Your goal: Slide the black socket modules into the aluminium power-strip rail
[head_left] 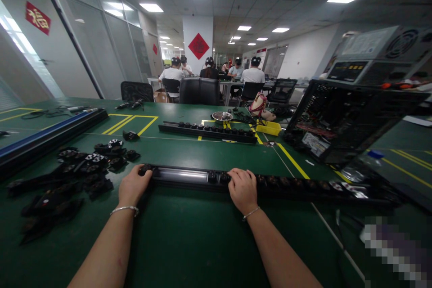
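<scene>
A long black rail (182, 175) lies across the green table in front of me, its left part showing a bare silvery channel. My left hand (134, 185) is closed around a small black part at the rail's left end. Further right, my right hand (243, 187) grips the rail near its middle, fingers bent over the top; what lies under them is hidden. Two black blocks (218, 176) sit in the channel just left of my right hand. More dark parts (297, 184) line the rail to the right.
Loose black parts (91, 162) are piled at the left, near a long blue-black bar (50, 130). Behind the rail are a second rail (209, 133), a metal bowl (222, 117) and a yellow tray (269, 128). An open computer case (337, 121) stands at the right.
</scene>
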The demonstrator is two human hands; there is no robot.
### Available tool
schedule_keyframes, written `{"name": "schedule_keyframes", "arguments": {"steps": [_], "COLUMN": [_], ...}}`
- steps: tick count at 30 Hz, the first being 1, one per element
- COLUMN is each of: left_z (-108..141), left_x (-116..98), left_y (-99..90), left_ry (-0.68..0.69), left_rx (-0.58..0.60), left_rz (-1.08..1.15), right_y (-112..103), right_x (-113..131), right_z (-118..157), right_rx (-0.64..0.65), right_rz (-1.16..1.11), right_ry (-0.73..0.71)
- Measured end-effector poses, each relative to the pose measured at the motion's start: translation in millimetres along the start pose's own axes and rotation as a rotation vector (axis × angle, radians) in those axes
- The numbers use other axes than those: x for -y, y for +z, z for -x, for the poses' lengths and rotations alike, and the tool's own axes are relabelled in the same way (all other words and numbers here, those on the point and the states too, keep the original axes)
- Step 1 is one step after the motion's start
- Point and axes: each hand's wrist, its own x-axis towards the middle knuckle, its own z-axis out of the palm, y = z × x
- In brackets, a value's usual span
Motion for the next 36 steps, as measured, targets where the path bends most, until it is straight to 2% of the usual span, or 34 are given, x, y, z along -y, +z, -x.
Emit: {"name": "schedule_keyframes", "arguments": {"steps": [6, 15, 21, 36], "left_z": [-1.0, -9.6, -10.0, -12.9], "left_x": [1.2, 10.6, 9.7, 17.3], "left_y": [0.6, 1.1, 0.2, 0.3], "left_ry": [0.01, -0.09, -0.073, -0.126], "left_rx": [-0.019, -0.072, -0.075, -0.174], "left_rz": [0.017, 0.083, 0.097, 0.172], "right_y": [0.4, 1.4, 0.5, 0.5], "right_x": [0.1, -1.8, -0.9, 1.0], "right_z": [-0.3, -0.1, -0.7, -2.6], "right_rx": [0.001, -0.007, 0.0, 0.018], "right_rz": [0.004, 0.006, 0.011, -0.015], "right_ry": [-0.001, -0.02, -0.017, -0.042]}}
